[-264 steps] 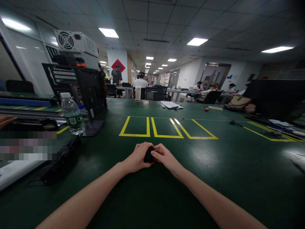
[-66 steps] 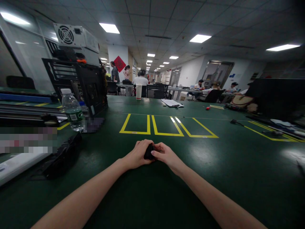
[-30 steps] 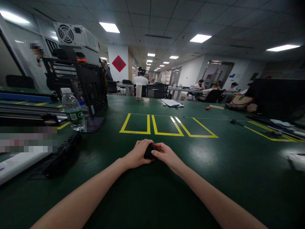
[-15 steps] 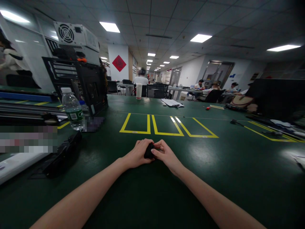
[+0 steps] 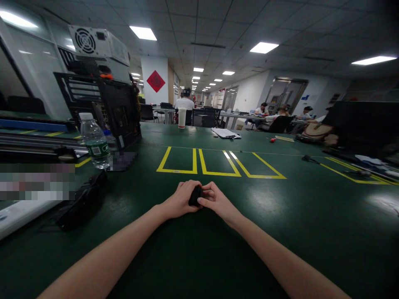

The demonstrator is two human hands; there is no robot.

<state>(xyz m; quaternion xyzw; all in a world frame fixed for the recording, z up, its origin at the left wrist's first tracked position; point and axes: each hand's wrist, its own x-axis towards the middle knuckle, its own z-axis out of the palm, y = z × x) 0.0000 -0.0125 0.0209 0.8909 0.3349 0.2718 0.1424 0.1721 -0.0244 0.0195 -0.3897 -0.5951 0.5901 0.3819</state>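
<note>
Between my hands is a small black object [image 5: 195, 197], dark and rounded at the edges, its kind hidden by my fingers. My left hand [image 5: 180, 200] wraps round it from the left, fingers over the top and thumb low in front. From the right, my right hand [image 5: 215, 202] pinches its side with thumb and fingertips. Both hands are low over the green table [image 5: 174, 257], just on the near side of three yellow tape outlines [image 5: 218, 174].
At left stand a water bottle [image 5: 96, 143] and an opened computer case [image 5: 120, 112] with a power supply [image 5: 96, 41] on top. A black cable bundle [image 5: 82, 199] lies nearer. Farther off are a white cup [image 5: 181, 118] and a clipboard [image 5: 226, 133]. Several people sit beyond.
The hands and the black object stay almost in place, with only slight finger movement. The view has shifted a little. A person at the far left is out of sight now.
</note>
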